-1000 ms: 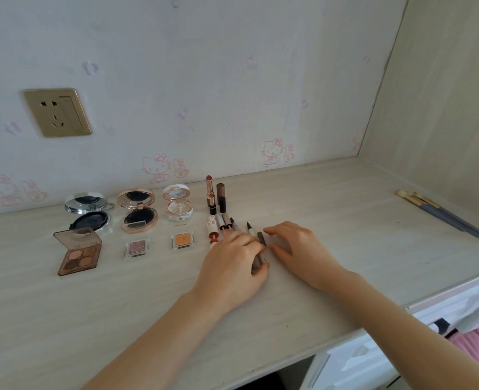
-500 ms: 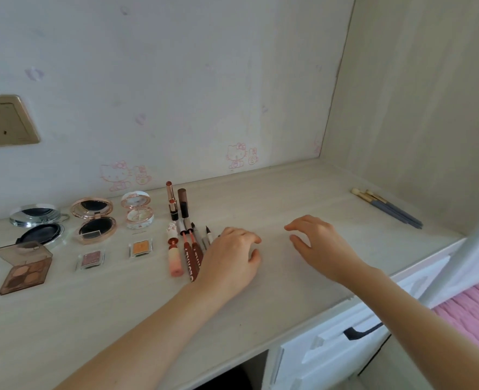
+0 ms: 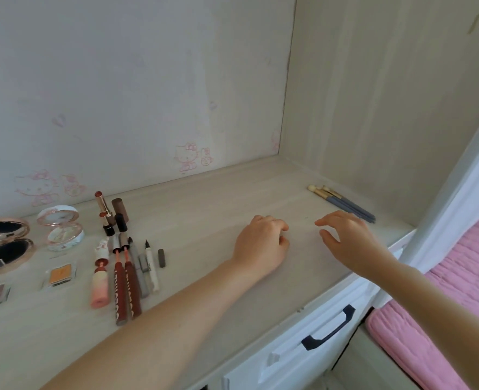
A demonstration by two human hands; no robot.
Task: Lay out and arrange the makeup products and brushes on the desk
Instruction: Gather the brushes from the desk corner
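Compacts point(image 3: 60, 226) and lip tubes/liners point(image 3: 128, 280) are laid out at lower left of frame, well apart from both hands. Brushes point(image 3: 342, 204) are seen at center right by the side wall, just beyond the right hand point(image 3: 348, 240), fingers spread, nothing held. The left hand point(image 3: 260, 243) is rested on the desk point(image 3: 204, 291) at center, fingers curled under, nothing seen in it.

Pale wood-grain laminate worktop point(image 3: 204, 209), matt. Round rose-gold compact point(image 3: 6, 243), glossy metal-look rim. Dark red lip-gloss tubes point(image 3: 127, 288), shiny plastic. Pink quilted cloth bedding point(image 3: 455, 294), soft.
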